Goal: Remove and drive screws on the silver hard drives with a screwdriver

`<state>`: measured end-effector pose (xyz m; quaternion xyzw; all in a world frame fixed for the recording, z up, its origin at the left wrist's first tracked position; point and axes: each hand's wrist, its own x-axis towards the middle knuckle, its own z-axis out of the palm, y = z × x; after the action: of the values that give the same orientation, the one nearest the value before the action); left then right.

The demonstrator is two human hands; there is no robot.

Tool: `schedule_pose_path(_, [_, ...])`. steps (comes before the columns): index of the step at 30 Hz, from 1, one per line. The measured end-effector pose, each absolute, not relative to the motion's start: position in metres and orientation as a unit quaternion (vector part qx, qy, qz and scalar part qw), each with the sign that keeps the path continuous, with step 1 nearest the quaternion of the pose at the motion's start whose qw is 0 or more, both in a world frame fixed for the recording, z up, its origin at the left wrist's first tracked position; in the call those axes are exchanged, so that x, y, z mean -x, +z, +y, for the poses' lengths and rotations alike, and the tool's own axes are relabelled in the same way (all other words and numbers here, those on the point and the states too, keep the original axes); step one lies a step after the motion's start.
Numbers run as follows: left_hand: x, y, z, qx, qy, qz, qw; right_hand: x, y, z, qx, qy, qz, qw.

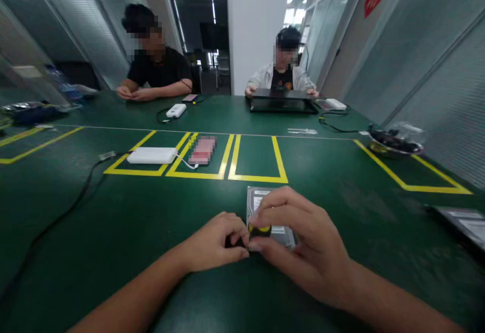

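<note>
A silver hard disk drive [283, 238] with white labels lies on the green table in front of me, partly covered by my hands. Above its near left part, my right hand [310, 244] pinches a short black-and-yellow handle, likely a screwdriver [260, 230], between thumb and fingers; its lower end is hidden. My left hand [217, 242] rests at the drive's left edge with its fingers curled and its thumb stretched toward the handle. Whatever lies between the left fingertips cannot be made out.
A white power bank [152, 155] is cabled to a phone [203, 150] inside yellow tape outlines. At right are a bowl of dark parts [396, 141] and a black tray-like object [460, 224]. Across the table sit two people, one holding a black case [284, 101].
</note>
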<state>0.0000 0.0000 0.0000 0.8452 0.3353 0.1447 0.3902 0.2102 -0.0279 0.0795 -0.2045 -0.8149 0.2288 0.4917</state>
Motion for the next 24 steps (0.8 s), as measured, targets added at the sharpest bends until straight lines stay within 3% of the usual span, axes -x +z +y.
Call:
schedule_pose_path(19, [0.0005, 0.0035, 0.0012, -0.84, 0.148, 0.337, 0.398, -0.212, 0.0843, -0.0304, 0.172, 0.217, -0.835, 0.476])
schedule_pose_path(24, [-0.0006, 0.0039, 0.0013, -0.842, 0.156, 0.332, 0.396, -0.2126, 0.0845, -0.0311, 0.222, 0.227, -0.826, 0.466])
